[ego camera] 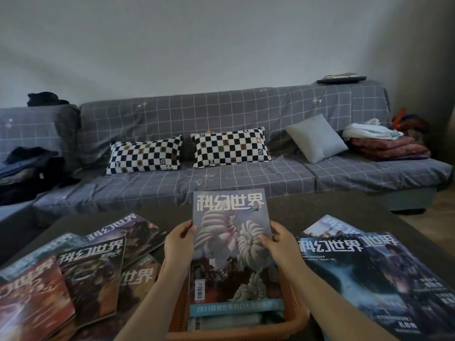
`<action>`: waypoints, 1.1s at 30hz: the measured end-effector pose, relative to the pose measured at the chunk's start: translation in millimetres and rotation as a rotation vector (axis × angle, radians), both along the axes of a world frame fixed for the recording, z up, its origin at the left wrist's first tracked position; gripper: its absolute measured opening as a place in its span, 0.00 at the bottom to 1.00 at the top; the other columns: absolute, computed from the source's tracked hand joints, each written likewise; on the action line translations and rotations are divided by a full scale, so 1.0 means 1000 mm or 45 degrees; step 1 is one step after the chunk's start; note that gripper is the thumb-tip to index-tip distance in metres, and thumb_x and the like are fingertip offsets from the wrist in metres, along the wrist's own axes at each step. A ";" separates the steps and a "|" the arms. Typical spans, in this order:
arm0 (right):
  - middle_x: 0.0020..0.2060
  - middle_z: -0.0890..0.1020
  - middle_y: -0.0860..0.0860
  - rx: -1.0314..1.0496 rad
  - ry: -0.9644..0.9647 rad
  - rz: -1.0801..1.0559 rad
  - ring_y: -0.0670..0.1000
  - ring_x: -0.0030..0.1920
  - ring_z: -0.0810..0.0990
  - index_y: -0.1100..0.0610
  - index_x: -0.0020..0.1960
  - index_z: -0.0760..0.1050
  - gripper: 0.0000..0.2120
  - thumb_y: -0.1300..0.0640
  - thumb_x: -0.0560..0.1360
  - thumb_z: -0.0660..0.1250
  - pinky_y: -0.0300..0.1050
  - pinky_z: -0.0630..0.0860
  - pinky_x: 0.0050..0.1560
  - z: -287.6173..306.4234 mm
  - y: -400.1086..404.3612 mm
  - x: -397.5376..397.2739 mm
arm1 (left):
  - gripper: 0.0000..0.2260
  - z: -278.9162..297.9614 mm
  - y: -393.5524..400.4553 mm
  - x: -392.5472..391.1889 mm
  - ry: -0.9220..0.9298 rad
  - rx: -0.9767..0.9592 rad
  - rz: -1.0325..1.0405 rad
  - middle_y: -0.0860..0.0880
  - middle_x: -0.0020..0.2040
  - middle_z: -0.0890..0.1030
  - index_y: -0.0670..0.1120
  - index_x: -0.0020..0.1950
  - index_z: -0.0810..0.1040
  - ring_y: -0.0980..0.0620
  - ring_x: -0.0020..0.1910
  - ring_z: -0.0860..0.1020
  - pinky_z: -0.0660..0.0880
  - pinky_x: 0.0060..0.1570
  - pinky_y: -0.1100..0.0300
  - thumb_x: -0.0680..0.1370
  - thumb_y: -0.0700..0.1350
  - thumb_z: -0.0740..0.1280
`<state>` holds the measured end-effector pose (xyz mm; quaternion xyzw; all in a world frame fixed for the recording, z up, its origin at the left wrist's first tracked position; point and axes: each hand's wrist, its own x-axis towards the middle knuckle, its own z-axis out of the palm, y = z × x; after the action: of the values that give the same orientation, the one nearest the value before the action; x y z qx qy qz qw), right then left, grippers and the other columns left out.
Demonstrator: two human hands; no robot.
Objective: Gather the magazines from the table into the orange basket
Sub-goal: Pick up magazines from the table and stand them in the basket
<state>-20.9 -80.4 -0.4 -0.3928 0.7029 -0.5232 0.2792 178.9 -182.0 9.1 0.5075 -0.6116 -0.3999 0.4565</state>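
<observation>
Both hands, the left hand (178, 238) and right hand (277, 239), pinch the side edges of a magazine (232, 244) held between them, its long axis pointing away, lower end already over the orange basket (299, 313) directly beneath.

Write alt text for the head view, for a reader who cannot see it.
Both hands, left hand and right hand, hold a magazine by its side edges over an orange basket that already holds magazines. More magazines lie on the table on both sides, with a grey sofa behind.
</observation>
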 end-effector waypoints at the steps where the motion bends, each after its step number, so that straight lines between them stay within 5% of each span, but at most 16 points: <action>1: 0.53 0.81 0.54 0.012 0.067 -0.012 0.53 0.52 0.80 0.55 0.65 0.70 0.18 0.59 0.76 0.65 0.54 0.77 0.55 -0.003 0.000 0.001 | 0.11 -0.001 -0.001 0.000 -0.053 -0.017 -0.006 0.56 0.36 0.80 0.55 0.40 0.77 0.54 0.36 0.78 0.71 0.35 0.65 0.79 0.42 0.64; 5: 0.52 0.80 0.49 -0.026 0.326 -0.080 0.47 0.51 0.77 0.54 0.62 0.73 0.15 0.58 0.75 0.65 0.39 0.75 0.49 -0.016 0.001 0.005 | 0.13 -0.010 0.000 -0.002 -0.244 -0.068 0.046 0.56 0.34 0.78 0.57 0.37 0.74 0.55 0.34 0.75 0.68 0.33 0.65 0.79 0.42 0.66; 8: 0.52 0.72 0.47 0.020 0.548 -0.141 0.39 0.46 0.68 0.53 0.65 0.70 0.19 0.55 0.75 0.65 0.24 0.61 0.36 -0.026 0.003 0.008 | 0.08 -0.020 0.005 -0.002 -0.381 -0.148 0.114 0.47 0.38 0.82 0.51 0.41 0.79 0.57 0.30 0.74 0.65 0.30 0.66 0.79 0.43 0.65; 11: 0.61 0.70 0.50 0.114 0.626 -0.146 0.42 0.53 0.68 0.53 0.69 0.66 0.23 0.53 0.75 0.65 0.24 0.63 0.44 -0.032 0.004 0.010 | 0.10 -0.028 0.008 0.004 -0.458 -0.153 0.127 0.40 0.47 0.81 0.38 0.53 0.80 0.49 0.40 0.78 0.71 0.37 0.62 0.79 0.44 0.65; 13: 0.66 0.69 0.51 0.125 0.634 -0.127 0.47 0.62 0.70 0.54 0.71 0.64 0.25 0.52 0.76 0.64 0.34 0.67 0.57 -0.033 0.003 0.012 | 0.10 -0.030 0.008 0.009 -0.491 -0.168 0.116 0.40 0.49 0.81 0.38 0.53 0.80 0.43 0.45 0.79 0.75 0.46 0.53 0.78 0.43 0.65; 16: 0.66 0.71 0.50 0.100 0.613 -0.098 0.48 0.64 0.71 0.53 0.70 0.64 0.25 0.52 0.75 0.64 0.39 0.67 0.62 -0.035 0.002 0.014 | 0.10 -0.029 0.010 0.012 -0.509 -0.146 0.117 0.40 0.48 0.81 0.40 0.52 0.81 0.42 0.46 0.80 0.75 0.48 0.51 0.79 0.44 0.64; 21: 0.61 0.73 0.49 0.108 0.620 -0.116 0.45 0.53 0.75 0.53 0.69 0.64 0.25 0.49 0.75 0.64 0.37 0.73 0.53 -0.040 0.003 0.017 | 0.11 -0.028 0.012 0.012 -0.545 -0.132 0.118 0.42 0.49 0.82 0.40 0.53 0.81 0.44 0.47 0.80 0.75 0.50 0.52 0.79 0.46 0.64; 26: 0.44 0.73 0.44 0.175 0.680 -0.134 0.41 0.37 0.71 0.55 0.63 0.66 0.20 0.47 0.75 0.63 0.29 0.67 0.34 -0.040 0.003 0.019 | 0.10 -0.028 0.012 0.013 -0.564 -0.140 0.127 0.42 0.49 0.81 0.41 0.52 0.82 0.45 0.46 0.79 0.74 0.47 0.54 0.79 0.46 0.65; 31: 0.52 0.78 0.50 0.199 0.617 -0.163 0.41 0.37 0.71 0.56 0.67 0.62 0.24 0.48 0.76 0.63 0.26 0.63 0.29 -0.041 0.001 0.022 | 0.08 -0.031 0.016 0.008 -0.628 -0.159 0.171 0.47 0.44 0.81 0.46 0.50 0.80 0.50 0.41 0.79 0.73 0.41 0.59 0.79 0.47 0.64; 33: 0.58 0.76 0.51 0.128 0.507 -0.125 0.43 0.44 0.74 0.55 0.71 0.59 0.26 0.51 0.76 0.63 0.28 0.68 0.36 -0.041 0.001 0.025 | 0.08 -0.032 0.017 0.006 -0.638 -0.177 0.171 0.49 0.42 0.81 0.46 0.48 0.80 0.52 0.39 0.78 0.72 0.38 0.61 0.79 0.47 0.64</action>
<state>4.1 -79.0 -41.7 -0.4394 0.7877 -0.4124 0.1283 184.9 -165.4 -22.5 0.5974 -0.6966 -0.1876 0.3502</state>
